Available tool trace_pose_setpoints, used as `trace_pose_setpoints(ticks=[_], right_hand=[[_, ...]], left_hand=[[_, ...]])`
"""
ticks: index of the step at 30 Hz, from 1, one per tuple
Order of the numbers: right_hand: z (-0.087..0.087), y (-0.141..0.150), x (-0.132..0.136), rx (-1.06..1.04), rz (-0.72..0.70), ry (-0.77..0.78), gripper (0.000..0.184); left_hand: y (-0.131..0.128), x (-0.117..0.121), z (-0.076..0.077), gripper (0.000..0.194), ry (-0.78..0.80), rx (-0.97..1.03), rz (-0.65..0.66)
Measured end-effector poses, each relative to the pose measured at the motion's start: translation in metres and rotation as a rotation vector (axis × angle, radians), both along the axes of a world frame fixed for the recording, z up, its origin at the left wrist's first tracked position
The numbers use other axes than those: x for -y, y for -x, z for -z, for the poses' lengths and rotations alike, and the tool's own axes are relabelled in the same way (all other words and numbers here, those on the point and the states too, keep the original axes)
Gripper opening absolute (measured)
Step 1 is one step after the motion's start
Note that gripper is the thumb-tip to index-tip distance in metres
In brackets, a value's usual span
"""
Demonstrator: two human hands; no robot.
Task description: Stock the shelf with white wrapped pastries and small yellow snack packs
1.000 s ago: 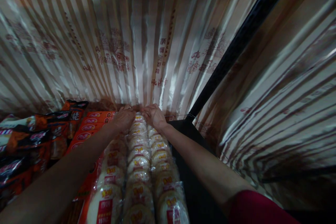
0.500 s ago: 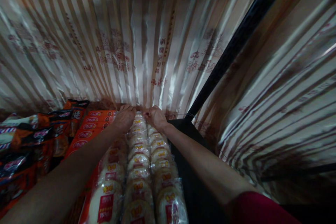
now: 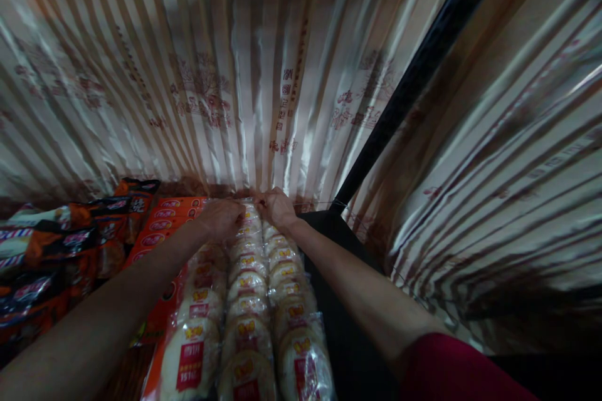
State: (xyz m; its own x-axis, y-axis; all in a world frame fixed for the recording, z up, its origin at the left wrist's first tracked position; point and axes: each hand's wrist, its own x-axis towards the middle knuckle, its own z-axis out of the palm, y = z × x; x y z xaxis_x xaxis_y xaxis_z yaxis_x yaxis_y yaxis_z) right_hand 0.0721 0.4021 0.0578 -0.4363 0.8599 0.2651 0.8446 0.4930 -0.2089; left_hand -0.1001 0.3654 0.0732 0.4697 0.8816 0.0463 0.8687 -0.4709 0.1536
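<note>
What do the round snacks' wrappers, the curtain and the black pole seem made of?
Wrappers: clear, glossy plastic film, judging by glints and crinkles. Curtain: shiny satiny cloth or thin plastic; folds catch bright streaks. Pole: perhaps painted metal, but too dim to tell.

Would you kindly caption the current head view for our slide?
Left hand and right hand near the far end of rows of wrapped round snacks, before a pleated curtain.

1. On my left I see black-and-orange bags (image 3: 70,241).
2. Beside them lies a row of orange packs (image 3: 162,225).
3. On my right rises a black post (image 3: 401,100).
4. Right of it hangs a pleated curtain (image 3: 517,156).
</note>
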Motion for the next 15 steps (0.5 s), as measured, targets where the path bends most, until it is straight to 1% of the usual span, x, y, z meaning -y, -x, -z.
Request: trace_pose_setpoints(ticks=[3, 7, 11, 15], right_hand=[[0.001, 0.000, 0.000, -0.015, 0.003, 0.001, 0.017], [0.005, -0.001, 0.000, -0.041, -0.014, -0.009, 0.015], [0.006, -0.003, 0.006, -0.087, -0.034, -0.053, 0.015], [0.004, -0.007, 0.017, -0.110, -0.100, -0.013, 0.019]], left_hand=[[-0.003, 0.001, 0.002, 0.018, -0.018, -0.057, -0.008], [-0.007, 0.001, 0.004, 0.019, -0.061, -0.098, 0.016], [-0.008, 0.002, 0.004, 0.019, -0.041, -0.094, -0.027], [-0.010, 0.005, 0.000, 0.019, -0.017, -0.118, -0.075]])
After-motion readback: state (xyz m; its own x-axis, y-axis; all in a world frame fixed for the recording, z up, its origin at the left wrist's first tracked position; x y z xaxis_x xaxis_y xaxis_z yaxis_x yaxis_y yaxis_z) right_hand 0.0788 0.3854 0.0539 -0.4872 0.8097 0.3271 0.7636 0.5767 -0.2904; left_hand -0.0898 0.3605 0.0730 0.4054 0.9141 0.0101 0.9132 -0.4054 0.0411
